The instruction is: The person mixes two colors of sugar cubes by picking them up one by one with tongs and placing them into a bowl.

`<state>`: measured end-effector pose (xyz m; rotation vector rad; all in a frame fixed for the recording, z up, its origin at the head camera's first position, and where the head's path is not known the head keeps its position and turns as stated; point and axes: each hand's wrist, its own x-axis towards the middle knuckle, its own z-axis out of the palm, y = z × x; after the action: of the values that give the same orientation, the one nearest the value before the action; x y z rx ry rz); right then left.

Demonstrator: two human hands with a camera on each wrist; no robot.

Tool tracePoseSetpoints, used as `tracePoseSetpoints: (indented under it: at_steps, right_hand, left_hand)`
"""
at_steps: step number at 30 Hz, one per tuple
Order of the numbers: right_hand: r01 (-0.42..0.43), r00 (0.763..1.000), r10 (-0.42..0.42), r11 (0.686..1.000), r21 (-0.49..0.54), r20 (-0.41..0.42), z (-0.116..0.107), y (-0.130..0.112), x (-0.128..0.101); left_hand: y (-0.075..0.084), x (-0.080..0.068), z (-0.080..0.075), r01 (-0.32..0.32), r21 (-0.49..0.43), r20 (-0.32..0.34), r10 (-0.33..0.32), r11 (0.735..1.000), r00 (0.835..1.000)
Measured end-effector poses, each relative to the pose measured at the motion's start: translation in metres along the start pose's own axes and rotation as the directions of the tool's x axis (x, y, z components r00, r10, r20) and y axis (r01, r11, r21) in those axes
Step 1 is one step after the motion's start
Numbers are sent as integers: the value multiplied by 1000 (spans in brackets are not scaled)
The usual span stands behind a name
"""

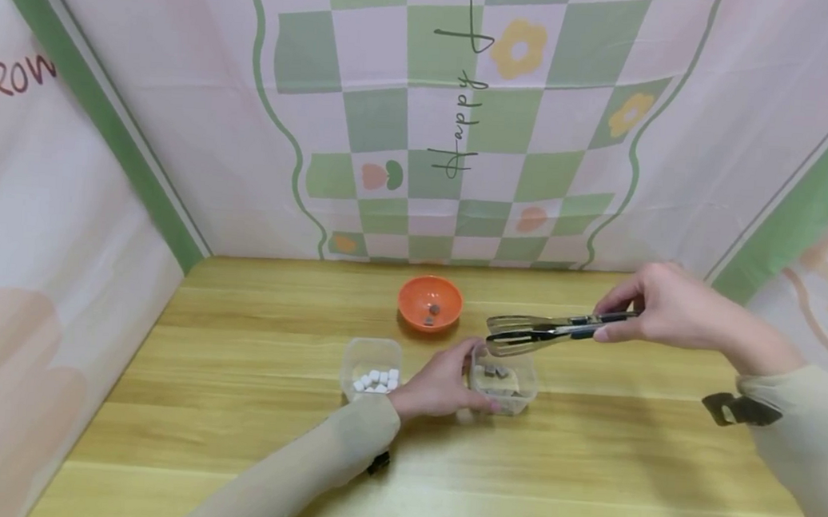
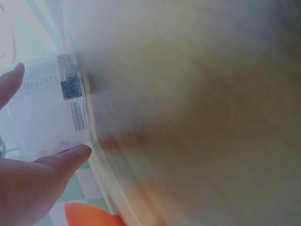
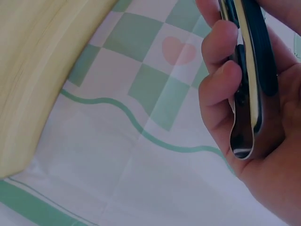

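With thumb and fingers spread around its near and left sides, my left hand [image 1: 437, 384] holds a clear plastic container [image 1: 526, 388] on the table. Several small dark cubes [image 1: 496, 371] lie inside; the left wrist view shows one dark cube [image 2: 71, 88] through the wall. My right hand [image 1: 666, 312] grips metal kitchen tongs [image 1: 560, 328] with black handle parts. The slotted heads of the tongs point left, above the container's far rim, with a narrow gap between them. In the right wrist view, curled fingers [image 3: 221, 84] wrap the tongs' handle near its bent end.
An orange bowl [image 1: 419, 289] with a few dark pieces in it stands behind the containers. Left of my left hand is a second clear container [image 1: 373, 352] with several white cubes [image 1: 377, 379]. A patterned cloth [image 1: 423, 131] hangs behind the wooden table [image 1: 247, 375].
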<state>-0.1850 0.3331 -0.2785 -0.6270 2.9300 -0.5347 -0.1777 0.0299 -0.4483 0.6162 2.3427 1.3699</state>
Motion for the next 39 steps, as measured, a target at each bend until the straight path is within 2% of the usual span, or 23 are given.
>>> tracePoseSetpoints:
  at_steps: [8, 13, 21, 31, 39]
  right_hand:
    - [18, 1000, -19, 1000, 11, 24, 2, 4, -7]
    - [30, 998, -28, 999, -40, 60, 6, 0, -4]
    - [100, 992, -89, 985, -143, 84, 18, -6, 7]
    - [113, 982, -93, 986, -120, 161, 32, -10, 16]
    - [84, 979, -67, 993, -79, 192, 43, -11, 20]
  left_hand:
    - [1, 1, 0, -20, 8, -3, 20, 1000, 1000]
    - [0, 1, 0, -16, -9, -4, 16, 1000, 1000]
    - [-1, 1, -1, -28, -2, -2, 28, 1000, 1000]
    - [-2, 1, -1, -41, 17, -2, 41, 999, 999]
    - [-3, 0, 0, -30, 17, 4, 30, 999, 1000]
